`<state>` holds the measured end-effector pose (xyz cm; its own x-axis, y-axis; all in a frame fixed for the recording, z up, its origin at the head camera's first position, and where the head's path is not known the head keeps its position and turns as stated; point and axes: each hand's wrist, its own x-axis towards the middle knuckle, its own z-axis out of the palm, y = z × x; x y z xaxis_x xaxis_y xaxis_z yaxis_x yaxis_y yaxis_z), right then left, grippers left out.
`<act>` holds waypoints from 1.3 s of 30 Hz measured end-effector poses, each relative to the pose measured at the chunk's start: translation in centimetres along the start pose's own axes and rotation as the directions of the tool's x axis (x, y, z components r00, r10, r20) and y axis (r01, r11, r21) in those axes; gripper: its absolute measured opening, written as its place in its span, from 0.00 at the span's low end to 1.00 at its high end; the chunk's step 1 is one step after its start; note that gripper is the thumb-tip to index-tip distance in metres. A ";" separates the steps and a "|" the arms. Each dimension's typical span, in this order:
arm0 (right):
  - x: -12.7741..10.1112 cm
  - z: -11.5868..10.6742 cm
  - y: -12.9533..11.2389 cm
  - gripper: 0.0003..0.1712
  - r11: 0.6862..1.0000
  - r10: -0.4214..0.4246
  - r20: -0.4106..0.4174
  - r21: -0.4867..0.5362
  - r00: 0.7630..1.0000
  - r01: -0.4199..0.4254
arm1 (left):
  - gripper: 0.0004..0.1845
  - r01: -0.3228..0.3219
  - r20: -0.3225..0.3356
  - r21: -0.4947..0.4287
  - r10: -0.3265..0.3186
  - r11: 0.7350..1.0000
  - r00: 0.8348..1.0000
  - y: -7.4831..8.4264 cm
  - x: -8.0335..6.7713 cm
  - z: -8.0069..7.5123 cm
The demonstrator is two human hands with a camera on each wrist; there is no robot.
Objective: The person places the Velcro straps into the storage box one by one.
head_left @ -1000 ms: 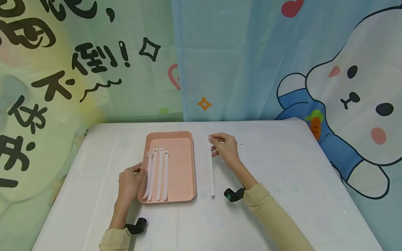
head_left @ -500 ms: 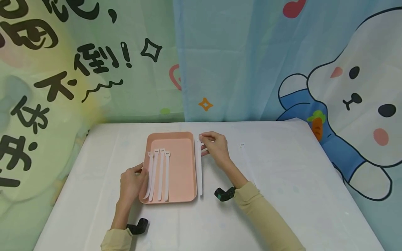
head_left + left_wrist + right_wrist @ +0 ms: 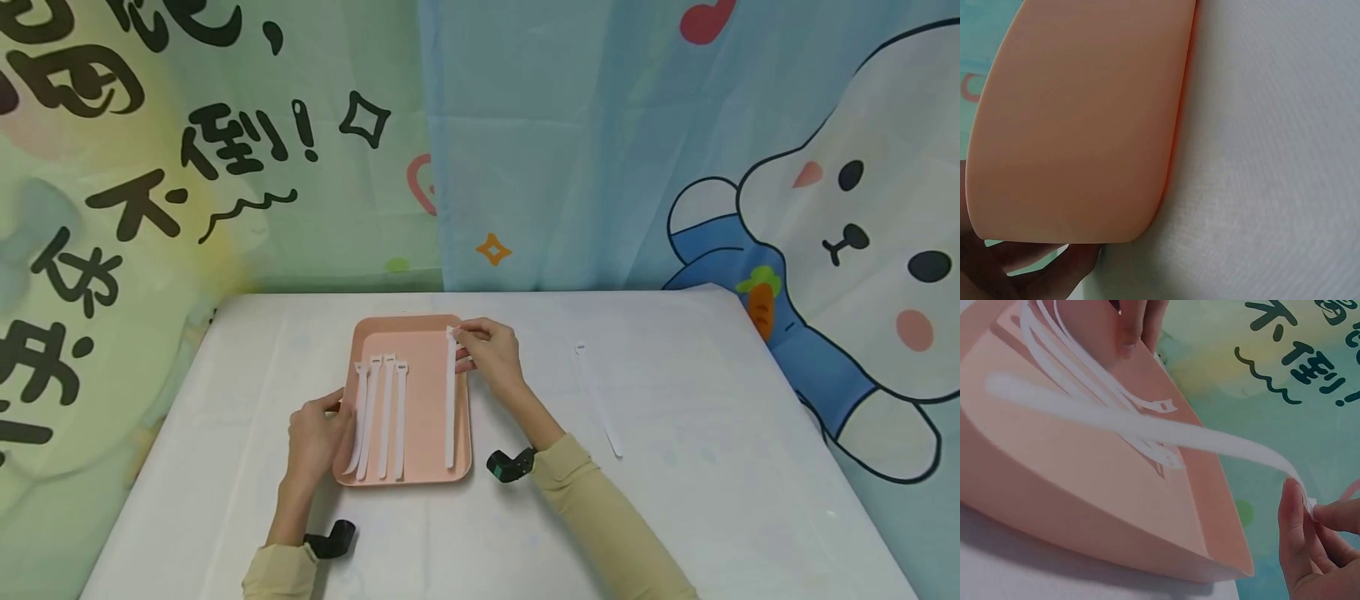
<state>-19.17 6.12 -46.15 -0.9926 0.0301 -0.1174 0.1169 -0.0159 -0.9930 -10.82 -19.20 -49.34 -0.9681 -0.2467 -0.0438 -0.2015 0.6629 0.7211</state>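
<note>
My right hand (image 3: 491, 354) pinches a white cable tie (image 3: 451, 408) by its slotted head, between thumb and fingertips. The strap hangs over the right part of a pink tray (image 3: 427, 400); in the right wrist view it bends in an arc above the tray floor. At the tray's left side my left hand (image 3: 313, 437) grips the rim. The left wrist view shows the tray's outer wall (image 3: 1085, 125) with fingers curled at its lower end. Several white cable ties (image 3: 382, 417) lie side by side in the tray's left half, heads toward the back.
One more white cable tie (image 3: 597, 400) lies slantwise on the white tablecloth (image 3: 712, 467), right of the tray. A printed fabric backdrop (image 3: 540, 150) stands behind the table. Both wrists carry small black cameras.
My right hand has moved left with the cable tie, from the cloth beside the tray to over its right part. The left hand stays at the tray's rim.
</note>
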 end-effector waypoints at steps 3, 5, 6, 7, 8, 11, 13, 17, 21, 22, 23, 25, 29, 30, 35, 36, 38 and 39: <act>0.0 0.5 0.2 0.12 1.000 0.010 0.018 0.001 1.000 -0.011 | 0.21 -0.020 -0.017 0.008 0.021 1.000 1.000 -0.2 0.0 0.0; 0.0 0.9 0.4 0.13 1.000 0.016 0.031 -0.010 0.999 -0.016 | 0.20 -0.033 -0.024 0.013 0.033 0.999 0.999 -0.3 0.1 0.1; 0.1 1.0 0.5 0.12 1.000 0.019 0.036 -0.015 0.999 -0.019 | 0.20 -0.037 -0.026 0.013 0.037 0.999 0.999 -0.3 0.1 0.1; 0.1 1.2 0.5 0.13 1.000 0.022 0.042 -0.017 0.999 -0.021 | 0.20 -0.036 -0.023 0.011 0.037 0.999 0.999 -0.3 0.1 0.1; 0.1 1.4 0.6 0.13 1.000 0.025 0.047 -0.020 0.999 -0.024 | 0.20 -0.034 -0.019 0.008 0.035 0.999 0.999 -0.4 0.1 0.1; 0.1 2.0 0.7 0.12 0.999 0.037 0.057 -0.038 0.998 -0.035 | 0.21 -0.027 -0.008 0.003 0.028 1.000 1.000 -0.4 0.1 0.1; 0.1 2.4 0.8 0.12 0.998 0.048 0.064 -0.043 0.997 -0.045 | 0.21 -0.019 -0.001 0.002 0.019 1.000 1.000 -0.4 0.2 0.0; 0.1 3.0 1.0 0.11 0.998 0.061 0.074 -0.039 0.995 -0.059 | 0.21 -0.013 0.006 0.005 0.013 1.000 1.000 -0.4 0.2 0.1; 0.1 3.4 1.2 0.10 0.997 0.059 0.079 -0.048 0.995 -0.056 | 0.21 -0.018 -0.001 -0.001 0.018 1.000 1.000 -0.5 0.3 0.1; 0.1 3.5 1.2 0.11 0.997 0.058 0.082 -0.056 0.995 -0.053 | 0.21 -0.020 -0.003 -0.003 0.020 1.000 1.000 -0.5 0.3 0.1; 0.1 3.6 1.3 0.11 0.996 0.058 0.086 -0.073 0.995 -0.052 | 0.21 -0.020 -0.002 -0.007 0.020 1.000 1.000 -0.5 0.3 0.1; 0.1 3.7 1.3 0.11 0.993 0.056 0.096 -0.108 0.994 -0.045 | 0.21 -0.019 -0.002 -0.006 0.019 1.000 1.000 -0.6 0.4 0.2; 0.1 4.0 1.4 0.11 0.984 0.037 0.117 -0.176 0.992 -0.016 | 0.21 -0.017 0.002 -0.002 0.017 1.000 1.000 -0.7 0.4 0.2; 0.1 4.1 1.4 0.11 0.982 0.029 0.124 -0.187 0.992 -0.006 | 0.21 -0.016 0.002 -0.003 0.016 1.000 1.000 -0.7 0.5 0.2; 0.4 4.4 1.9 0.15 0.973 0.002 0.149 -0.229 0.989 0.033 | 0.21 -0.018 0.008 -0.006 0.018 1.000 1.000 -0.8 0.5 0.3; 0.4 4.5 2.0 0.16 0.969 0.001 0.151 -0.244 0.989 0.036 | 0.21 -0.020 0.007 -0.005 0.020 1.000 1.000 -0.8 0.5 0.3; 0.5 4.6 2.2 0.17 0.963 -0.004 0.152 -0.266 0.988 0.045 | 0.21 -0.023 0.004 -0.002 0.023 1.000 1.000 -0.8 0.5 0.2; 0.6 4.6 2.3 0.17 0.959 -0.006 0.152 -0.279 0.988 0.049 | 0.21 -0.024 0.003 -0.001 0.024 1.000 1.000 -0.8 0.5 0.2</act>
<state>-19.59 1.49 -48.48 -0.9867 -0.1220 -0.1077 0.0722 0.2650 -0.9615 -11.18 -19.66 -50.08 -0.9730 -0.2290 -0.0283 -0.1781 0.6678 0.7227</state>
